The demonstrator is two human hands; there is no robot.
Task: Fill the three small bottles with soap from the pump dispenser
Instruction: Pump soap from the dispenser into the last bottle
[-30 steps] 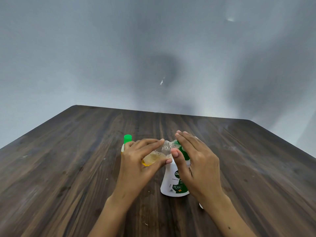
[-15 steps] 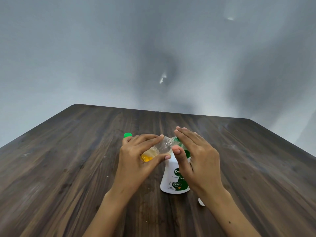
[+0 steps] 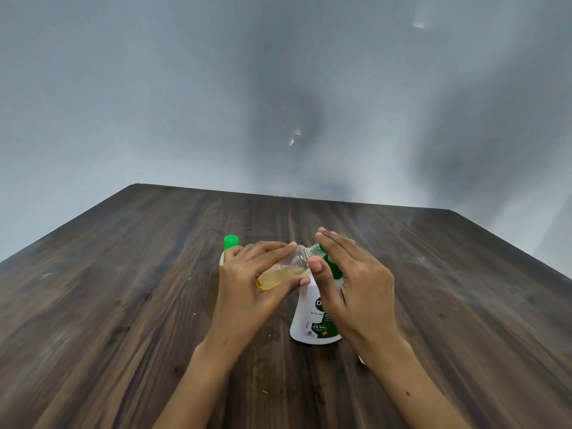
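Note:
My left hand (image 3: 247,289) grips a small clear bottle (image 3: 286,267), tilted with its open neck up to the right against the green pump spout (image 3: 320,250). Yellowish soap lies in the bottle's lower end. The white pump dispenser (image 3: 311,317) with a green label stands on the table. My right hand (image 3: 356,280) lies over the pump head with straight fingers, thumb beside the bottle's neck. A second small bottle with a green cap (image 3: 231,243) stands behind my left hand, mostly hidden. A third bottle is not visible.
The dark wooden table (image 3: 123,305) stretches to a grey wall behind. A small white object (image 3: 361,360) peeks out on the table under my right wrist.
The clear bottle in my left hand has tilted a little more toward the spout. My right hand has stayed on the pump head, shifting only slightly.

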